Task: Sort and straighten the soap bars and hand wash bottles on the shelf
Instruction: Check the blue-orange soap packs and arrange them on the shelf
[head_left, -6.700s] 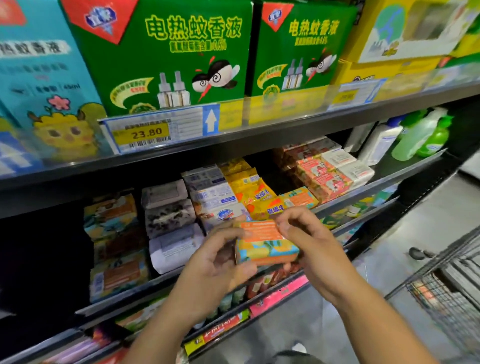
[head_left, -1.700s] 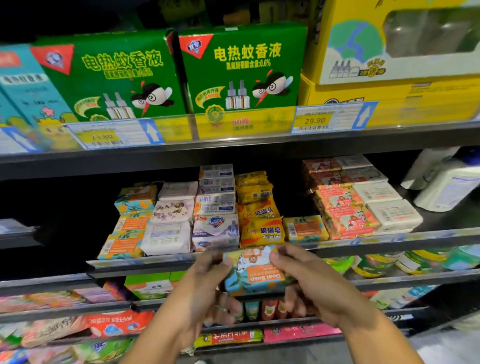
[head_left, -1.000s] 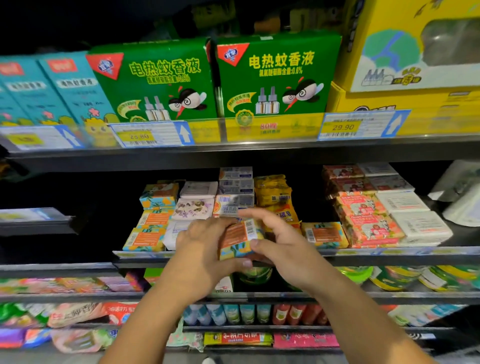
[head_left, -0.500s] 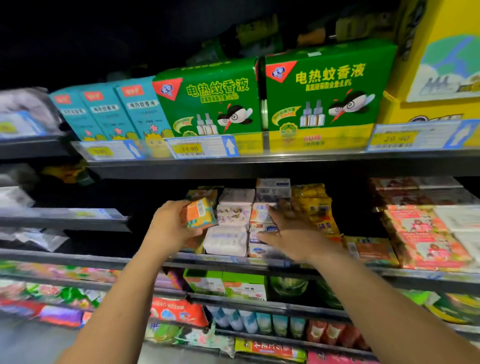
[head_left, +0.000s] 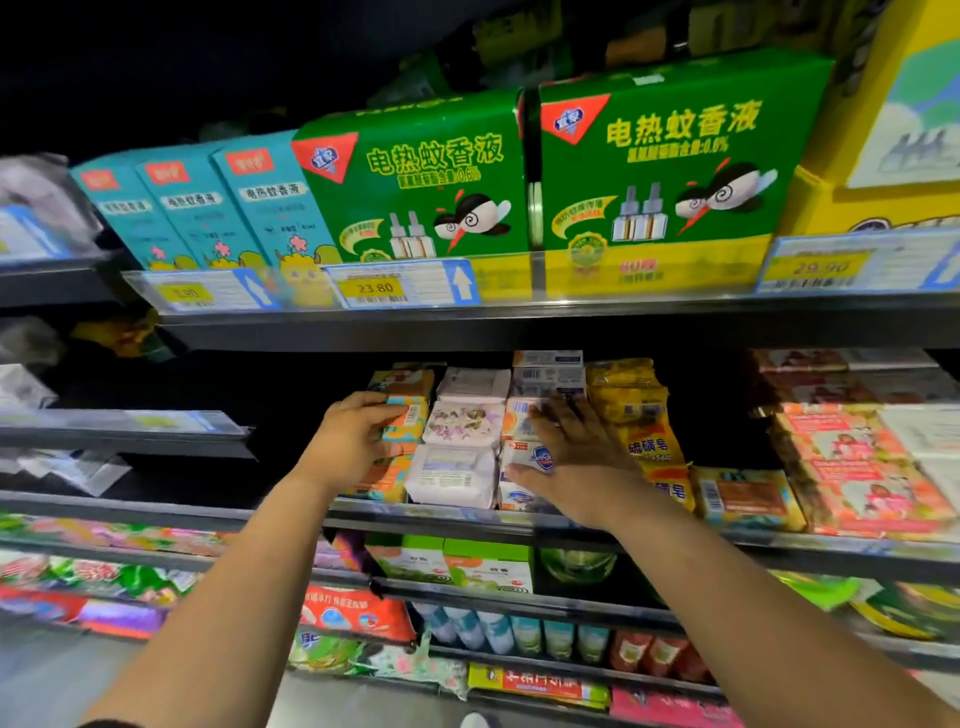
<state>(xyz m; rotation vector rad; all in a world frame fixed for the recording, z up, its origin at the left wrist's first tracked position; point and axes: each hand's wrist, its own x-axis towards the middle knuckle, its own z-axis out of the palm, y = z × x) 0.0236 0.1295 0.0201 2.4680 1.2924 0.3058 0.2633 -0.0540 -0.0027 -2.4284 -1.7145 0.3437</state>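
We see a small rectangular teal-and-orange wrapped soap bar (head_left: 410, 415) with its white barcode patch turned toward us and its wrapper printed in bright blocks of colour. It tops a pile of matching teal-and-orange bars (head_left: 382, 480), just left of the column of white paper-wrapped soaps (head_left: 457, 467). The middle pack in that white column carries purple flowers. Whether the bar touches that column we cannot tell.

Our left hand (head_left: 349, 441) grips the bar, with the fingers curled over its top and the thumb below it.

Just right of the white column stands a stack of white-and-blue cardboard soap boxes (head_left: 545, 374). Our right hand (head_left: 576, 462) lies flat against its front, its fingers straight and spread, holding nothing.

Farther right of the white column come yellow plastic soap packs (head_left: 631, 410), then a flat brown-and-orange bar (head_left: 748, 496), then pink-and-orange packs (head_left: 852, 467).

Under the white column runs the grey metal shelf edge (head_left: 457, 514) that carries all of these.

Above the white column, on the next shelf up, stand two green cardboard boxes (head_left: 415, 182), each with a cartoon mosquito. A yellow price tag (head_left: 376, 287) reading 23.80 sits below them. Above and to the left of the white column are slim teal cartons (head_left: 208, 208), which are blurred.
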